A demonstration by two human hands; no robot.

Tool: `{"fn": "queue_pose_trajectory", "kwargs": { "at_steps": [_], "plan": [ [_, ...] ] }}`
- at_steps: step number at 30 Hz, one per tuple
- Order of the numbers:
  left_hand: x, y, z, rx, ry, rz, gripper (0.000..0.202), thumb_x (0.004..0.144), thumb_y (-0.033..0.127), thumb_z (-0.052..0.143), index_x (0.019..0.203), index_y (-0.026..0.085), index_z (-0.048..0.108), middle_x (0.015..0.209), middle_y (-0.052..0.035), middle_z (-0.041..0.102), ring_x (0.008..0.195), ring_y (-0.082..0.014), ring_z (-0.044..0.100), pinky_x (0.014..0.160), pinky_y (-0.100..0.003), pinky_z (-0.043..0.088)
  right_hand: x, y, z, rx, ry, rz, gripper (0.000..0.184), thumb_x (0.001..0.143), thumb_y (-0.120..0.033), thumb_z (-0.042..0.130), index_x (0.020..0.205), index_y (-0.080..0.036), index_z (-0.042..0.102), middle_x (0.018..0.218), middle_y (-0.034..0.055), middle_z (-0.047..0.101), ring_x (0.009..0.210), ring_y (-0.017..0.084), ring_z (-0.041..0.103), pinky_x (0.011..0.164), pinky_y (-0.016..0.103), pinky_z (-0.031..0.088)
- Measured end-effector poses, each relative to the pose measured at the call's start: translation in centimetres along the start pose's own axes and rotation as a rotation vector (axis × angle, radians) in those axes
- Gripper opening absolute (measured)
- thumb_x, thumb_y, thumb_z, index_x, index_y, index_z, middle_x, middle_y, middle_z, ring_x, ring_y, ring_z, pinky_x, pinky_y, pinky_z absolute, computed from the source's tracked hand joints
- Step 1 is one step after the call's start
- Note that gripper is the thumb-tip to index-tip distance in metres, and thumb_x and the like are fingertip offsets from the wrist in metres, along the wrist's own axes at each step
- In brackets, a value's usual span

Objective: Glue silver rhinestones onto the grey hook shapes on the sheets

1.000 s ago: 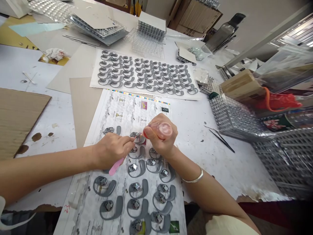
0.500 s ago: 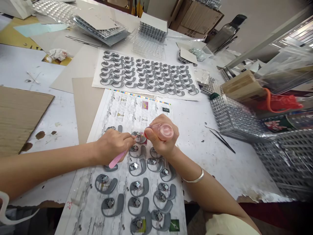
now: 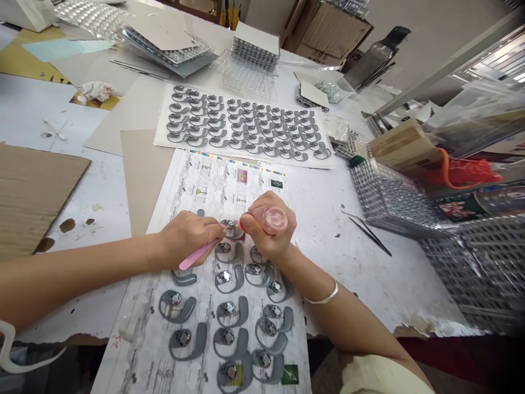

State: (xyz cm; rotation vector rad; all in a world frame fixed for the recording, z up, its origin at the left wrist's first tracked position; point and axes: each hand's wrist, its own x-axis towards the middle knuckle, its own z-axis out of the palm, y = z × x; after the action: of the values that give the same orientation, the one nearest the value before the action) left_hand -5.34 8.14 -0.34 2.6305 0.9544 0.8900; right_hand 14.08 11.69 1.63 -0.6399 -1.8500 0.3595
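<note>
A printed sheet [image 3: 197,175] lies before me, with several grey hook-shaped pieces [image 3: 229,311] on it, each carrying a shiny round part. Pinched in my left hand [image 3: 189,238] is a slim pink stick [image 3: 199,254]; its far end hides behind my fingers. My right hand [image 3: 274,241] wraps round a translucent pinkish squeeze bottle [image 3: 274,220], its base towards me. The bottle's tip, near my right thumb, points at one grey piece [image 3: 233,229] between my hands. My left fingertips are at that piece's left edge; whether they touch it, I cannot tell.
Behind, a white sheet [image 3: 162,134] holds rows of similar grey pieces. Black tweezers [image 3: 371,235] lie to the right, beside stacked bubbled plastic trays [image 3: 385,191]. Cardboard [image 3: 36,191] is at left. A crumpled tissue [image 3: 96,92] and a dark bottle [image 3: 379,57] stand farther back.
My left hand has shifted slightly upward and the pink stick lies at a flatter angle. My right hand keeps hold of the bottle in nearly the same place.
</note>
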Motion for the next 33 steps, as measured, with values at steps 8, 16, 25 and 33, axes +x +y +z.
{"fn": "queue_pose_trajectory", "kwargs": {
  "at_steps": [8,16,25,33],
  "plan": [
    [0.7,-0.7,-0.9,-0.226,0.024,-0.017,0.011,0.086,0.016,0.051,0.086,0.014,0.061,0.072,-0.0011,0.069,0.06,-0.0109,0.064,0.057,-0.02,0.049,0.1,-0.3,0.1,0.044,-0.003,0.035,0.013,0.077,-0.017,0.065,0.067,-0.018,0.057,0.059,0.0012,0.056,0.056,0.013,0.049,0.05,0.029,0.042],
    [0.8,-1.4,-1.0,-0.39,-0.03,-0.168,0.01,0.083,0.017,0.056,0.083,0.015,0.066,0.075,-0.0023,0.071,0.065,-0.012,0.066,0.063,-0.021,0.05,-0.4,0.0,0.2,0.046,0.004,0.068,0.011,0.078,-0.018,0.064,0.07,-0.019,0.056,0.062,0.0011,0.058,0.058,0.014,0.052,0.052,0.03,0.045],
    [1.0,-1.8,-1.0,-0.46,-0.057,-0.264,0.009,0.082,0.021,0.061,0.082,0.016,0.069,0.079,-0.0033,0.073,0.068,-0.0119,0.066,0.063,-0.02,0.049,-0.6,0.0,0.4,0.053,0.005,0.123,0.012,0.079,-0.021,0.064,0.07,-0.019,0.056,0.064,0.0012,0.057,0.057,0.014,0.054,0.053,0.03,0.045],
    [1.2,-1.9,-1.3,-0.533,-0.095,-0.349,0.009,0.081,0.021,0.064,0.08,0.015,0.07,0.078,-0.0037,0.073,0.067,-0.0123,0.066,0.06,-0.02,0.049,-0.9,0.2,0.5,0.058,0.009,0.117,0.011,0.079,-0.019,0.064,0.071,-0.019,0.056,0.064,0.001,0.058,0.058,0.014,0.054,0.055,0.031,0.045]
  ]
}}
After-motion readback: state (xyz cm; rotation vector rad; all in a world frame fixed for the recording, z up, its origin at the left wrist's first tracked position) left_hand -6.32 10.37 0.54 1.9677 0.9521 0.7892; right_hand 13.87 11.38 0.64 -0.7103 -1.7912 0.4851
